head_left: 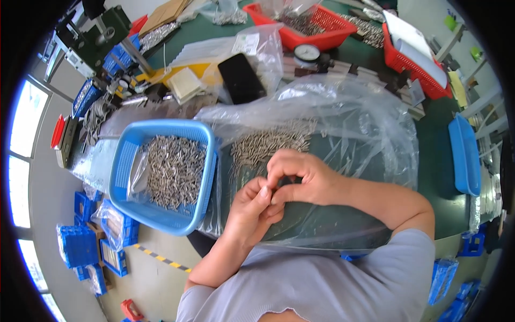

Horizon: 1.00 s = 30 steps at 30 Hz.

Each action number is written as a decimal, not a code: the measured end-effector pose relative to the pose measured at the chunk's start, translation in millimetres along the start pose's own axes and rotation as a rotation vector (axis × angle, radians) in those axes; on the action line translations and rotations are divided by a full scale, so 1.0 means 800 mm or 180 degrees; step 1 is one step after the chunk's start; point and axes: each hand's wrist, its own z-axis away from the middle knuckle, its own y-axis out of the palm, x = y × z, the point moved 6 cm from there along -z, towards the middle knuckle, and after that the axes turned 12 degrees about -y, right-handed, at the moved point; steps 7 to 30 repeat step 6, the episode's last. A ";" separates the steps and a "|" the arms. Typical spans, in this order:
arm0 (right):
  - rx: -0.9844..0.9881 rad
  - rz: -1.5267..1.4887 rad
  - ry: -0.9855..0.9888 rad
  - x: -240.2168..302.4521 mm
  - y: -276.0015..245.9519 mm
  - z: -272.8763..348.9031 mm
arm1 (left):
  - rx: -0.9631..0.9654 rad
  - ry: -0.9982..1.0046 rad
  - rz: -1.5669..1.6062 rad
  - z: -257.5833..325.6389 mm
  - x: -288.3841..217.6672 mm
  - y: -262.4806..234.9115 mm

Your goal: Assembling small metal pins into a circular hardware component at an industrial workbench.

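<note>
At frame centre I note left hand [249, 206] and right hand [300, 177] pinched together on a small metal pin [265, 189], close for inspection, beside the pin pile [271, 142].

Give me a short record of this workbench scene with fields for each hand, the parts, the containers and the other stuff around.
left hand: fingertips pinched against the right hand, any part between them too small to tell
right hand: curled, fingertips meeting the left
loose parts: small metal pins piled on a clear plastic bag
near container: blue basket, plastic-lined, full of similar pins
far containers: red baskets
other: black phone, dial gauge
surface: green table
</note>
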 end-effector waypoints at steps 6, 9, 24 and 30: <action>-0.0039 0.0481 -0.0140 0.012 -0.009 0.001 | -0.0172 -0.0086 -0.0207 0.000 0.001 0.002; -0.0039 0.0481 -0.0140 0.012 -0.009 0.001 | -0.0172 -0.0086 -0.0207 0.000 0.001 0.002; -0.0039 0.0481 -0.0140 0.012 -0.009 0.001 | -0.0172 -0.0086 -0.0207 0.000 0.001 0.002; -0.0039 0.0481 -0.0140 0.012 -0.009 0.001 | -0.0172 -0.0086 -0.0207 0.000 0.001 0.002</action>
